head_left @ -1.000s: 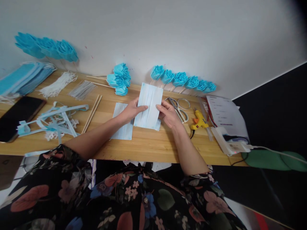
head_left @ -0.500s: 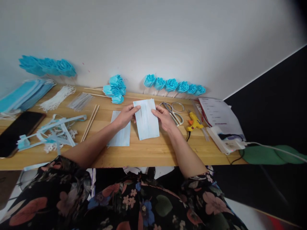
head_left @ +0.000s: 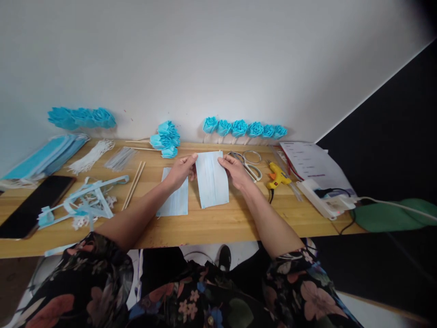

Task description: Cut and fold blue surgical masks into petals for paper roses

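A pale blue pleated face mask piece, with no ear loops showing, hangs between my hands above the wooden table. My left hand pinches its upper left corner between thumb and fingers. At the upper right corner, my right hand grips it the same way. Beneath my left hand a second mask piece lies flat on the wood. Just beyond my right hand are scissors, partly hidden by it, with a thin wire ring beside them.
Blue mask flowers on sticks lean along the wall. To the right lie a yellow glue gun, a power strip and printed paper. Leftward are wooden sticks, cut strips, a phone and stacked masks.
The view has shifted a little. The held mask piece has spread flatter, its pleats less open, and my left thumb has moved out to its corner edge.
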### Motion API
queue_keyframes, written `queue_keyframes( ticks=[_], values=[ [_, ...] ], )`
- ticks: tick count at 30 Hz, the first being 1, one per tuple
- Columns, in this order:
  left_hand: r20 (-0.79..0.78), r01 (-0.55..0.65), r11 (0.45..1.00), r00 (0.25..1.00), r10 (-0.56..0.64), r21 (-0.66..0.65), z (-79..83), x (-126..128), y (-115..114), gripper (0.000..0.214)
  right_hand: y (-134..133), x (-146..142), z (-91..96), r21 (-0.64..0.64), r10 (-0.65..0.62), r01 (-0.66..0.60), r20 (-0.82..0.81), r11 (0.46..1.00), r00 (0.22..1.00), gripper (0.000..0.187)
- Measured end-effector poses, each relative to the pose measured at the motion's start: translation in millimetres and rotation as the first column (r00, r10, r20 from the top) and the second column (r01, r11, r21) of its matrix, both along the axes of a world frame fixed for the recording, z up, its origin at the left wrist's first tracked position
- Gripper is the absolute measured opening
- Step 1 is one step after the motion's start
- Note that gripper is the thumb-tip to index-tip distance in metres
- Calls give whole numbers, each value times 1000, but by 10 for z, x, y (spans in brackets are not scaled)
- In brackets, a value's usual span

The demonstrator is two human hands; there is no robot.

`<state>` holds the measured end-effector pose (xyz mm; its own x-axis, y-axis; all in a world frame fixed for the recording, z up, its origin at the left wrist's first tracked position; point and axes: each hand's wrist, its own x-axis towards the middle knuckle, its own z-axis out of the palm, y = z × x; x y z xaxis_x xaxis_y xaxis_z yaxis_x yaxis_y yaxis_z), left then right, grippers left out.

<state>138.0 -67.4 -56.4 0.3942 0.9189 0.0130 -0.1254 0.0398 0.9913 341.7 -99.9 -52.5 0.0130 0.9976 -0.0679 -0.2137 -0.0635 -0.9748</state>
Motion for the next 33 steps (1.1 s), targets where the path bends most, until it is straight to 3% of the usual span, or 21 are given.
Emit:
queue_keyframes(
  ticks=[3,7,14,22,33],
  values=[
    [-11,44,999,999,-44,-21,34,28,-43,60,31,11,-44,15,-30,30,-37,999,999,44],
    [-89,68,996,994,-64,53,28,29,-49,50,63,-7,-89,59,-44,47,-53,997,998,43],
    [-73,19,996,997,-13,86,-7,6,12,45,63,-5,-75,87,-24,24,3,996,1000,42],
    [-54,-87,993,994,91,80,-42,-16,63,42,129,60,-126,111,-43,54,-102,992,994,40],
    [-33,-114,990,993,117,82,15,-12,24,55,121,13,-67,44,6,7,-282,999,959,38]
  ],
)
